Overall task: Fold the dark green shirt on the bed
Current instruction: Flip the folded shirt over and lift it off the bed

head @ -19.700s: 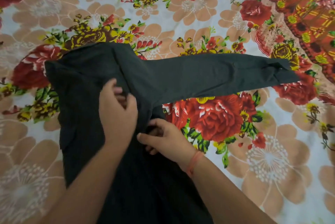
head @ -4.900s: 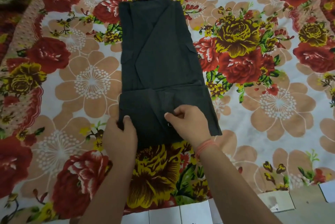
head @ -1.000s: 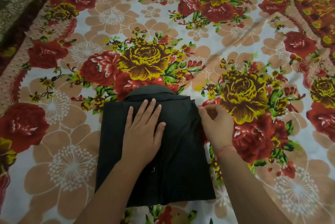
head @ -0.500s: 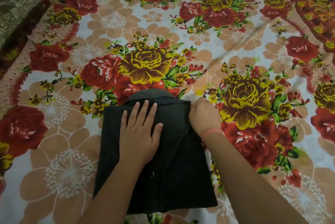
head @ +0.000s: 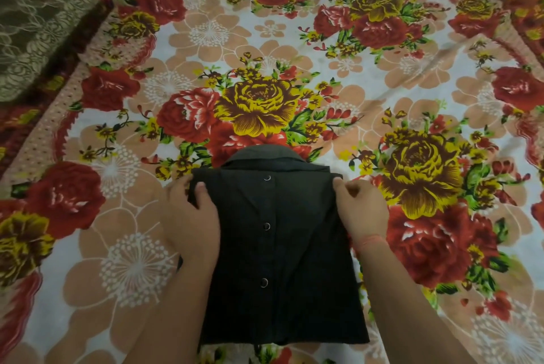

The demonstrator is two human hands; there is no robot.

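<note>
Dark green shirt (head: 282, 269) lengthwise near-to-far, collar (head: 265, 154) away, left hand (head: 190, 218) and right hand (head: 362, 212) pinching far corners.

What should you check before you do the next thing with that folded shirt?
1. Left hand grips the far left corner of the dark green shirt: ok.
2. Right hand pinches the far right corner: ok.
3. Collar lies flat past the far edge: ok.
4. Snap buttons face up, in a line down the middle: ok.
5. Sides parallel: not ok, the bundle is wider at its near end.
6. Layers underneath smooth: cannot tell, they are hidden.
</note>
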